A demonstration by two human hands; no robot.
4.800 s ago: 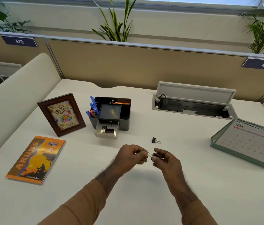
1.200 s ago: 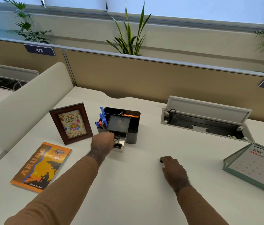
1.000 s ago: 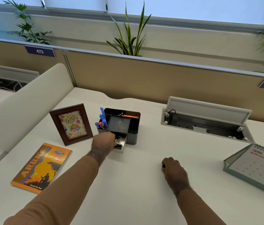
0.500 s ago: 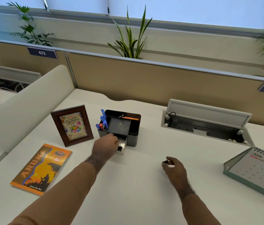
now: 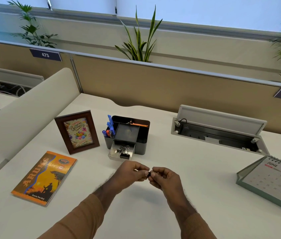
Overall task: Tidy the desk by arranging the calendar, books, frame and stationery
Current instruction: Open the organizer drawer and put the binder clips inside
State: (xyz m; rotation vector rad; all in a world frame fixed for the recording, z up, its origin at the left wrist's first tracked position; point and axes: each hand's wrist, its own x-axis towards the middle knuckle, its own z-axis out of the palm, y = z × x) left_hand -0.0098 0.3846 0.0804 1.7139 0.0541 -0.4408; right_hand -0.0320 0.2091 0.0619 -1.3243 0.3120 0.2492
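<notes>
Above the white desk [image 5: 153,213] my left hand [image 5: 129,173] and my right hand [image 5: 164,178] meet, both pinching a small black binder clip [image 5: 148,173], mostly hidden by the fingertips. Just behind them stands a black desk organiser [image 5: 143,135] holding blue pens [image 5: 109,128]; its clear drawer [image 5: 112,152] is pulled out with several binder clips inside. A brown photo frame [image 5: 76,131] stands left of it. An orange notebook [image 5: 44,177] lies flat at the left. A June desk calendar [image 5: 274,180] leans at the right edge.
An open cable tray [image 5: 219,133] with a raised lid sits at the back right. A tan partition [image 5: 170,87] closes off the far side, with plants behind it. A cream divider [image 5: 24,114] runs along the left.
My left hand left the organiser drawer and came back to the middle. My right hand lifted the binder clip off the desk, and both hands now pinch it together.
</notes>
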